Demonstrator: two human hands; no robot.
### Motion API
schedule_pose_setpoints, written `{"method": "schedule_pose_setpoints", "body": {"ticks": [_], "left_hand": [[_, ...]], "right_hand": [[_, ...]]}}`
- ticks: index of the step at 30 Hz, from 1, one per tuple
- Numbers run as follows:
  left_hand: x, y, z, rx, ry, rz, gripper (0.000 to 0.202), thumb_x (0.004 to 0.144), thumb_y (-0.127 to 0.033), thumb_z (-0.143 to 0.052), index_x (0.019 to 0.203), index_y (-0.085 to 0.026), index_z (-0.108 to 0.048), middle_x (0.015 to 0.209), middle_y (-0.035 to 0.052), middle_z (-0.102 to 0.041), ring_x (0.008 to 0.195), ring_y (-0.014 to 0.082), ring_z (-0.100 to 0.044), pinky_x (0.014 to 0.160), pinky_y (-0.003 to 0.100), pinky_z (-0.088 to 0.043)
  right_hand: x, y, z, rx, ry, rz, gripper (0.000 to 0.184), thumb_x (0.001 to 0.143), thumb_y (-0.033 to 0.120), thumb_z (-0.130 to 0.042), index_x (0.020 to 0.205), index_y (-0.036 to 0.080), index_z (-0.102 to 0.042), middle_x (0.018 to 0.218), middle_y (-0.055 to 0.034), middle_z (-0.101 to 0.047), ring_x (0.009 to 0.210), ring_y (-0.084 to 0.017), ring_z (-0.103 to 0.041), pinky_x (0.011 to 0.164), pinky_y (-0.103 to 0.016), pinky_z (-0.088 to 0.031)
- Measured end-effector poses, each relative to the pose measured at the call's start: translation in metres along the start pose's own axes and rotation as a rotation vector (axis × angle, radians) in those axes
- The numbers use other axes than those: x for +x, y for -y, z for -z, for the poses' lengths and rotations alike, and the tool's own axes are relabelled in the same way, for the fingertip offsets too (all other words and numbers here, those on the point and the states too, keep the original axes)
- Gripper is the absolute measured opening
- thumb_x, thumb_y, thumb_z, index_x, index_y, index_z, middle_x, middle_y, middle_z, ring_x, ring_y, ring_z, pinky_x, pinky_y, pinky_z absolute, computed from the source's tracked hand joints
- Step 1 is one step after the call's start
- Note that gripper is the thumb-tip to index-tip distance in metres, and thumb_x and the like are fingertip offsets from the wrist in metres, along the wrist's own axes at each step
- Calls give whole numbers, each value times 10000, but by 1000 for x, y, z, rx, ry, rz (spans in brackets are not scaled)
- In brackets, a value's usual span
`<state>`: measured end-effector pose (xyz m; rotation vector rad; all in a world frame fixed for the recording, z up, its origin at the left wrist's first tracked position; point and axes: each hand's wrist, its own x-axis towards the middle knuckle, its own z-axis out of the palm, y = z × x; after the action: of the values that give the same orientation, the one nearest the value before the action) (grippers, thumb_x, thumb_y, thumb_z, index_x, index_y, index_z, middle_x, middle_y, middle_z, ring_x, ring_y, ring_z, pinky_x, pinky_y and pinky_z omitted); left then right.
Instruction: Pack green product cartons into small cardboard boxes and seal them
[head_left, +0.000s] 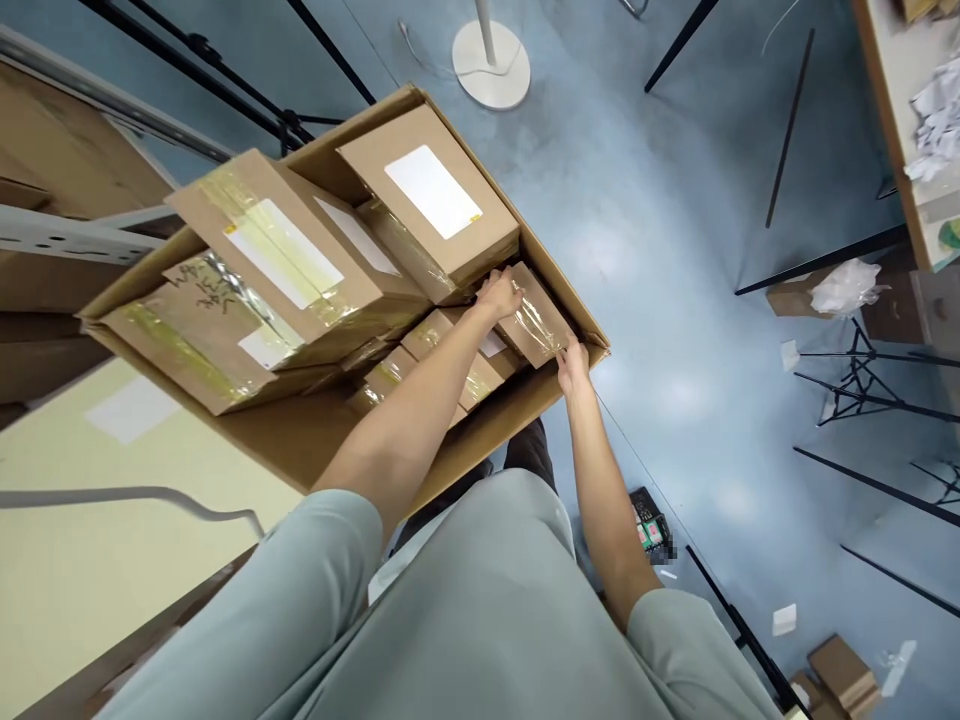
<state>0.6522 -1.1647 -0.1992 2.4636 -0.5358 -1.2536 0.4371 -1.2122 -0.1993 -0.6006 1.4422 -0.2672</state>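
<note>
A big open cardboard carton (300, 440) holds several taped brown parcels with white labels. Both my hands are on one small taped parcel (536, 322) at the carton's right end. My left hand (499, 295) curls over its upper left edge. My right hand (574, 365) grips its lower right corner by the carton wall. A labelled parcel (431, 195) lies just above, and another labelled parcel (281, 250) lies further left on the pile.
Metal shelving (67, 235) and a pale board (82, 560) stand at the left. On the blue floor are a white round stand base (491, 65), black tripod legs (862, 390), small boxes (844, 670) and a table edge (900, 150) at the right.
</note>
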Motion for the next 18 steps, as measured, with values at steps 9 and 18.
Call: {"method": "schedule_pose_setpoints", "body": {"ticks": [9, 18], "left_hand": [[-15, -3, -8, 214, -135, -85, 956, 1072, -519, -611, 1861, -63, -320, 1801, 338, -429, 1705, 495, -354, 1369, 666, -387], [-25, 19, 1, 97, -175, 99, 777, 965, -448, -739, 1629, -66, -611, 1604, 349, -599, 1415, 538, -669, 1228, 656, -558]], "right_hand": [[11, -14, -7, -121, -39, -356, 488, 1134, 604, -609, 1396, 211, -733, 1209, -133, -780, 1035, -234, -799, 946, -397, -727], [-27, -52, -10, -135, -76, -103, 495, 1112, 507, -658, 1485, 185, -711, 1389, -135, -805, 1344, -254, -776, 1191, -459, -672]]}}
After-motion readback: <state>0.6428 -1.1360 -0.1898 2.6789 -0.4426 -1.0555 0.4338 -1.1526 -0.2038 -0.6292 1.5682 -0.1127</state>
